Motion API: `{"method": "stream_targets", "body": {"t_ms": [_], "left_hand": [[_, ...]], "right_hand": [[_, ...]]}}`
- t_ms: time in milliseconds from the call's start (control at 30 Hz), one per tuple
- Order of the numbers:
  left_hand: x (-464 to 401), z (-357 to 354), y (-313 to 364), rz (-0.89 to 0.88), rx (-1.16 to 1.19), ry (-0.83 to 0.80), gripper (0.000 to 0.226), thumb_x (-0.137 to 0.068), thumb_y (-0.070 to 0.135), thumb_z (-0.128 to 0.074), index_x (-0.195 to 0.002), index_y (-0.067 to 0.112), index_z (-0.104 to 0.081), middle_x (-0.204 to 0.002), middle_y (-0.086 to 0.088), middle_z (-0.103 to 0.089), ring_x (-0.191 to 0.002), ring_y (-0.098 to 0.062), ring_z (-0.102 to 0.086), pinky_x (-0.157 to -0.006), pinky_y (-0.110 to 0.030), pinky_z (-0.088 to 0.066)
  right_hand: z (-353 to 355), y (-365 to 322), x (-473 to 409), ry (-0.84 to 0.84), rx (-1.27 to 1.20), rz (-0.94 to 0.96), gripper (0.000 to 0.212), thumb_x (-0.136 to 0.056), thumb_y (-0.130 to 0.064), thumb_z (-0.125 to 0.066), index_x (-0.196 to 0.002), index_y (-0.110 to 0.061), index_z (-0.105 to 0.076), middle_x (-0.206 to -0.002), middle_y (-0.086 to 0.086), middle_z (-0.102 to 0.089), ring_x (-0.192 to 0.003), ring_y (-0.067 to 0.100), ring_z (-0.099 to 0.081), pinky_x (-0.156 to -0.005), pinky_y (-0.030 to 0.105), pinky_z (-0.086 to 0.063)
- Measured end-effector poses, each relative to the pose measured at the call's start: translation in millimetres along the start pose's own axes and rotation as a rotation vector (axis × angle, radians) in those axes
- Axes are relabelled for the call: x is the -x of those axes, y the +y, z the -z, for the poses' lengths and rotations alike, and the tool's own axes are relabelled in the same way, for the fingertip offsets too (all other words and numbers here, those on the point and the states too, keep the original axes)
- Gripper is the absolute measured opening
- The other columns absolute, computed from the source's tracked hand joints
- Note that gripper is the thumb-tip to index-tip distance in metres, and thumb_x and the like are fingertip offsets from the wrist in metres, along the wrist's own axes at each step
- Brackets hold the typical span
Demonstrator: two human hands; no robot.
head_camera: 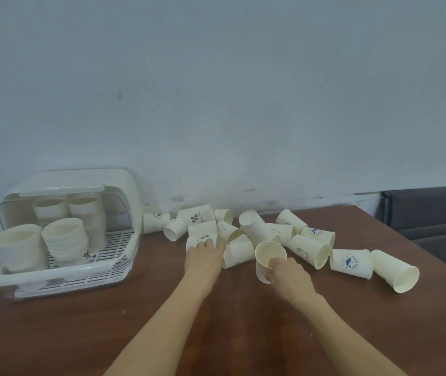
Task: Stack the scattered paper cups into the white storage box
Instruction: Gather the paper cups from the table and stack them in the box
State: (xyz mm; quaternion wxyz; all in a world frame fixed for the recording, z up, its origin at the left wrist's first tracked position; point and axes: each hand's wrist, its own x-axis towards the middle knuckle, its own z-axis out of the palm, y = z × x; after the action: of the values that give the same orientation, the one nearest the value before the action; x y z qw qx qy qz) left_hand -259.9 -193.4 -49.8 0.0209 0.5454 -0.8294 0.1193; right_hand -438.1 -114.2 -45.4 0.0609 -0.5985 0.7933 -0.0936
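Note:
Several cream paper cups (308,249) lie scattered on their sides across the middle of the brown table (80,335). My right hand (288,275) grips one upright cup (266,257) by its near wall, thumb over the rim. My left hand (204,257) reaches onto a lying cup (198,240) with a percent sign, fingers curled over it. The white storage box (61,271) stands at the left with its lid raised; several stacks of cups (66,237) stand inside on its slatted tray.
A pale wall runs behind the table. A dark chair (430,223) stands past the table's right edge. Two cups (350,263) lie furthest right, near that edge. Bare tabletop lies in front of the box and around my forearms.

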Motion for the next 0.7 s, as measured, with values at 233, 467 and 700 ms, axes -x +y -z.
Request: {"method": "stream_targets", "body": {"t_ms": [233, 467, 700], "left_hand": [[-9, -6, -5, 0.019, -0.086, 0.01, 0.045, -0.094, 0.004, -0.044, -0.137, 0.007, -0.034, -0.125, -0.011, -0.051, -0.112, -0.028, -0.052, -0.072, -0.035, -0.035], [-7, -3, -22, 0.013, -0.121, -0.01, 0.041, -0.087, -0.001, -0.053, -0.126, 0.003, -0.043, -0.122, -0.012, -0.055, -0.114, -0.029, -0.054, -0.088, -0.036, -0.041], [-5, -10, -32, 0.082, -0.107, 0.007, 0.034, -0.086, -0.003, -0.05, -0.117, 0.011, -0.051, -0.111, -0.008, -0.061, -0.107, -0.025, -0.056, -0.088, -0.035, -0.041]], "right_hand": [[-2, -4, 7, -0.008, 0.019, 0.012, 0.021, -0.097, -0.026, -0.042, -0.109, -0.012, -0.051, -0.109, 0.012, -0.055, -0.102, 0.033, -0.056, -0.074, 0.035, -0.04], [1, -13, 21, -0.033, -0.026, 0.048, 0.013, -0.099, -0.026, -0.037, -0.093, -0.015, -0.037, -0.095, 0.008, -0.049, -0.084, 0.031, -0.048, -0.07, 0.035, -0.038], [4, -23, 29, -0.026, -0.07, 0.101, 0.009, -0.098, -0.027, -0.038, -0.094, -0.02, -0.035, -0.09, 0.004, -0.046, -0.079, 0.028, -0.042, -0.07, 0.036, -0.038]]}}
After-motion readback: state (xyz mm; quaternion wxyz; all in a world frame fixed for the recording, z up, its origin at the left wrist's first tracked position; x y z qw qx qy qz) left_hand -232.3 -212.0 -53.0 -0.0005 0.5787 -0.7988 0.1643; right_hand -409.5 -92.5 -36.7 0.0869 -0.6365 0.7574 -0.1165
